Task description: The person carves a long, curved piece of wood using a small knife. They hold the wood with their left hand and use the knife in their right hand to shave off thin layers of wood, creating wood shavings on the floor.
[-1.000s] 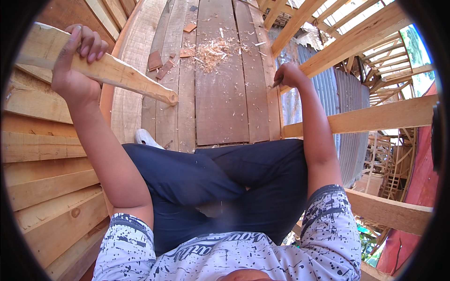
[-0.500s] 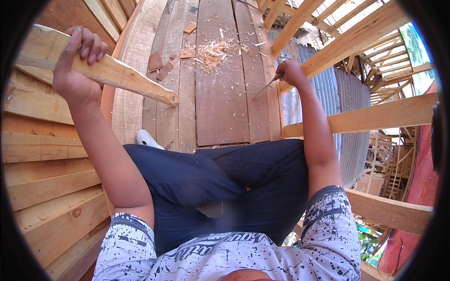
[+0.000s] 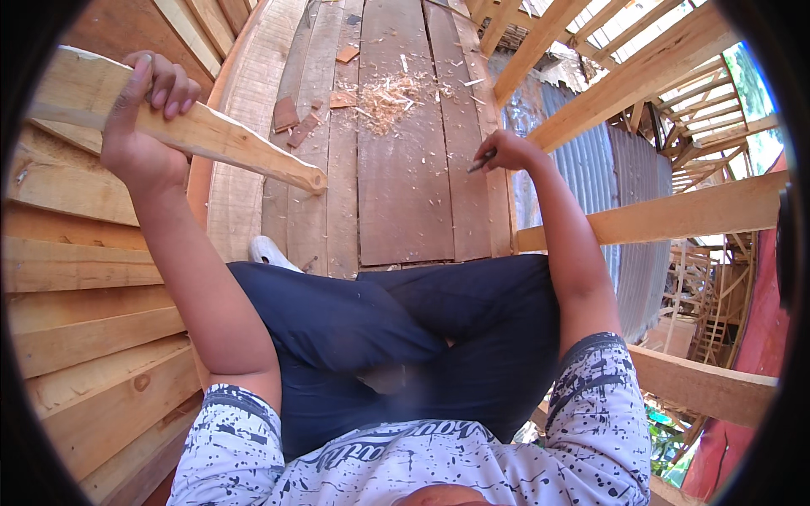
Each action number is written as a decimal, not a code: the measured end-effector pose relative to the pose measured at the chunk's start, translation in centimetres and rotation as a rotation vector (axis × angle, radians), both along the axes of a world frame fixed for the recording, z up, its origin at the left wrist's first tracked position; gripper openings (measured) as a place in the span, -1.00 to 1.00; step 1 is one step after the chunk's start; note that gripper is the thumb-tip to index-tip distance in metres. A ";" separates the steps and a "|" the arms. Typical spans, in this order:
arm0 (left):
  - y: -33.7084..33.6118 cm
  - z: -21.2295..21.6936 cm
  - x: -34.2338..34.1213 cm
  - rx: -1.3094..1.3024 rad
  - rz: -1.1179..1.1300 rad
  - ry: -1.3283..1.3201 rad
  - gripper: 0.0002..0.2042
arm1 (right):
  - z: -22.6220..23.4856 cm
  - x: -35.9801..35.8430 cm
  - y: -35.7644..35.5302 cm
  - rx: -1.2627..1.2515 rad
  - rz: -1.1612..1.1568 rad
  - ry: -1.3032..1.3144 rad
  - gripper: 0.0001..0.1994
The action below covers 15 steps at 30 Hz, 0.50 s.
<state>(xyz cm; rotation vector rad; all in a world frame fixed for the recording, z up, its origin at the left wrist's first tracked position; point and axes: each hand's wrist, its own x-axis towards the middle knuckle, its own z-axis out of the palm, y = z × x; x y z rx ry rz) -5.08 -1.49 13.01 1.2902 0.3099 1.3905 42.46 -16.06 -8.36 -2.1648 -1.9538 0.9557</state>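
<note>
At the upper left, my left hand (image 3: 150, 126) is wrapped round a long pale wooden board (image 3: 232, 145), thumb on the near side and fingers over its top edge. The board slants down to the right, and its narrow end hangs over the plank floor. My right hand (image 3: 513, 152), at the right side of the floor, is closed round a slim, dark blade-like tool (image 3: 482, 161). Only a short part of that tool shows, pointing down and left; its exact kind I cannot make out. The tool and the board are apart.
Wood shavings (image 3: 388, 97) and reddish-brown wood scraps (image 3: 304, 126) lie on the plank floor (image 3: 401, 202). Stacked timber (image 3: 80, 261) lines the left. A wooden rail (image 3: 658, 211) runs along the right, with corrugated metal sheets (image 3: 633, 261) beyond. My legs are folded in front.
My right hand has moved slightly down and left and turned, so less of the tool's length shows. The board and my left hand have barely shifted.
</note>
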 end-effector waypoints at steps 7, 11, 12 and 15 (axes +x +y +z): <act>0.4 -0.1 -0.2 0.011 -0.013 -0.011 -0.83 | -0.9 0.4 0.4 0.321 -0.167 -0.075 -0.64; 0.4 -0.1 -0.3 0.007 -0.022 -0.016 -0.83 | -0.2 1.3 0.2 0.049 0.003 -0.003 -0.64; 0.4 -0.1 -0.3 0.011 -0.025 -0.015 -0.82 | -0.5 1.0 0.0 0.083 0.002 -0.026 -0.63; 0.4 -0.2 0.0 0.013 -0.011 -0.017 -0.82 | -1.8 1.6 -0.5 0.181 -0.064 -0.082 -0.63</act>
